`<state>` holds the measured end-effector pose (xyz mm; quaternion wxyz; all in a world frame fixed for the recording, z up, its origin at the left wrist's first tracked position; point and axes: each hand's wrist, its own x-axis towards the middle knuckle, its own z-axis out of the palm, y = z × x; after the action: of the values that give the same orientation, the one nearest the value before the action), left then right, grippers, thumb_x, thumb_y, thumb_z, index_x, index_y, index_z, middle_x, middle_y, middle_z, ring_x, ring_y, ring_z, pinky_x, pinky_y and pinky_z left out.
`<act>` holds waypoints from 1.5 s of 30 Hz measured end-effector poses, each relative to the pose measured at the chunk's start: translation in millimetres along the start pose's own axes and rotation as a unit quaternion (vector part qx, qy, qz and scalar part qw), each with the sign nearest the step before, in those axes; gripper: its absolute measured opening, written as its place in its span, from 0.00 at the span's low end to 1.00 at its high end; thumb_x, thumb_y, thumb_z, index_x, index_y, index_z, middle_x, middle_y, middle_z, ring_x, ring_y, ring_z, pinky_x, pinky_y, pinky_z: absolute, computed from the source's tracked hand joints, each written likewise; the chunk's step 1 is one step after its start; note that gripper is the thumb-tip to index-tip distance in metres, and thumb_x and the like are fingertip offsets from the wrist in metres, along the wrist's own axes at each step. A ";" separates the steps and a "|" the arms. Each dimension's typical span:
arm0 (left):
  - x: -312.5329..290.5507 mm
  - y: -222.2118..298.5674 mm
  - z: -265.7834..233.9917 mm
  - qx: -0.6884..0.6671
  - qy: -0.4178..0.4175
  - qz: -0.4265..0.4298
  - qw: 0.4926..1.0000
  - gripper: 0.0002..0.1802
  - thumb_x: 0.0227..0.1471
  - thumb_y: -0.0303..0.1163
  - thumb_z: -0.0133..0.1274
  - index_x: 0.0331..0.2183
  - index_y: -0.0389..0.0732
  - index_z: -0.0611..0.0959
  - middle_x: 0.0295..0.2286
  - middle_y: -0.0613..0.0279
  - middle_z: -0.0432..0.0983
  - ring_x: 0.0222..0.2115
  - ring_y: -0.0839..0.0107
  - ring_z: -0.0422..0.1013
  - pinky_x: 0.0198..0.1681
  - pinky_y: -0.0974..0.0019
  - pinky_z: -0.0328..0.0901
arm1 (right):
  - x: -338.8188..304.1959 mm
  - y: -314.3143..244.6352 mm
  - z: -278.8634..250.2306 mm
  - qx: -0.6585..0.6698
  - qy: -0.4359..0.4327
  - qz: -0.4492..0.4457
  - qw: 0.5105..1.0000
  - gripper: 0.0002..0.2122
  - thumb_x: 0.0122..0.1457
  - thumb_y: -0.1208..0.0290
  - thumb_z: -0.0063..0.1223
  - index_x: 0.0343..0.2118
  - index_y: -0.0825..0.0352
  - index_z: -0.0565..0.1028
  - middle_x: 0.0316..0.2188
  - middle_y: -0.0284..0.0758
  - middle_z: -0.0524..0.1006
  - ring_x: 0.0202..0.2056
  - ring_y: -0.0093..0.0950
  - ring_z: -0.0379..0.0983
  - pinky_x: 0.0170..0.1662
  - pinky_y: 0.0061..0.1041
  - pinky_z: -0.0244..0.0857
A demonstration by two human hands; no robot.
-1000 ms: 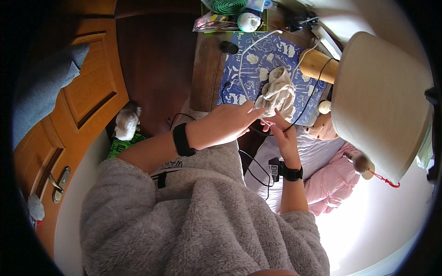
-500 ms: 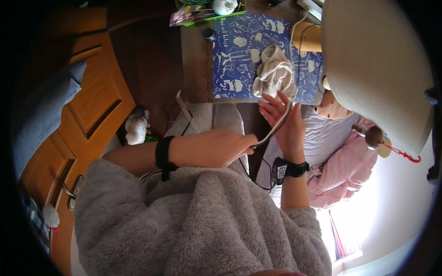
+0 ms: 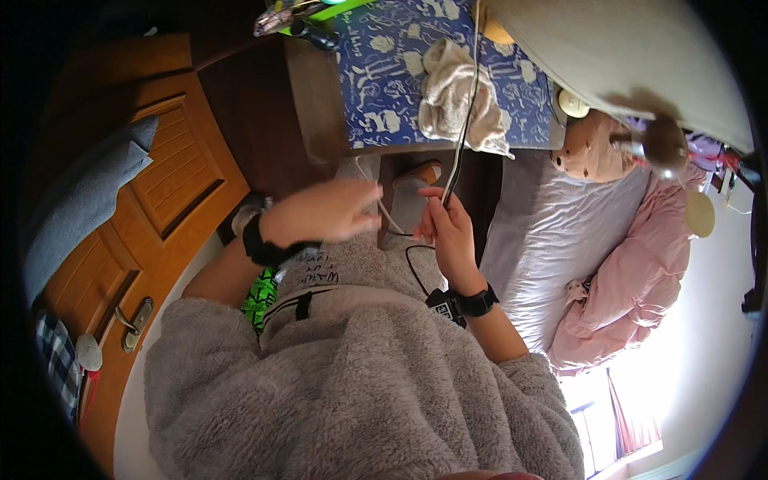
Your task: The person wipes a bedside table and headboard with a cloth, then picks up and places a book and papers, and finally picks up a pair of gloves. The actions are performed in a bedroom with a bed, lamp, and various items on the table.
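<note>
R hand (image 3: 450, 236): fingers curled shut round white cable (image 3: 477, 40) + blk cable (image 3: 458, 160). Both run up from grip, across beige cloth (image 3: 448, 88) on blue mat (image 3: 376, 80). White length also hangs btw hands, over lap. L hand (image 3: 320, 212) blurred, fingers outstretched, near white length; can't tell if touching.

fluffy grey top (image 3: 360, 392) | two black wristbands (image 3: 478, 302) | grey trousers (image 3: 364, 254) | dark lettering (image 3: 323, 275) at lap
</note>
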<state>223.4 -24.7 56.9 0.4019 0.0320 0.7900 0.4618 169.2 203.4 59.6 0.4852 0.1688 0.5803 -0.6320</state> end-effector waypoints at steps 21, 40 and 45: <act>238.6 75.1 2.5 0.389 0.352 0.259 0.811 0.41 0.51 0.30 0.58 0.63 0.45 0.59 0.62 0.60 0.55 0.64 0.58 0.51 0.66 0.54 0.51 | -112.0 -49.0 -228.1 -0.054 0.141 -0.075 0.986 0.10 0.67 0.70 0.45 0.44 0.68 0.75 0.17 0.21 0.62 0.17 0.11 0.57 0.22 0.14 0.54; 341.1 36.0 -61.5 0.153 0.347 0.237 0.894 0.16 0.58 0.31 0.49 0.48 0.37 0.77 0.41 0.56 0.76 0.39 0.62 0.72 0.44 0.59 0.67 | 102.6 -253.4 -227.9 -0.129 0.068 -0.340 0.929 0.19 0.63 0.75 0.47 0.57 0.72 0.67 0.51 0.42 0.73 0.42 0.23 0.72 0.43 0.22 0.67; 334.4 13.3 -58.5 0.152 0.381 0.196 0.891 0.15 0.60 0.33 0.48 0.46 0.37 0.79 0.38 0.58 0.78 0.36 0.65 0.73 0.40 0.61 0.68 | 211.0 -287.9 -229.0 -0.219 0.148 -0.520 0.812 0.11 0.62 0.73 0.51 0.44 0.75 0.74 0.35 0.40 0.79 0.37 0.29 0.73 0.43 0.27 0.67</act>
<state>-45.5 82.8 -120.8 -0.0385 0.0683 0.9209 0.3817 -243.6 279.2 -2.0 0.0169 -0.1775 0.7694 -0.6134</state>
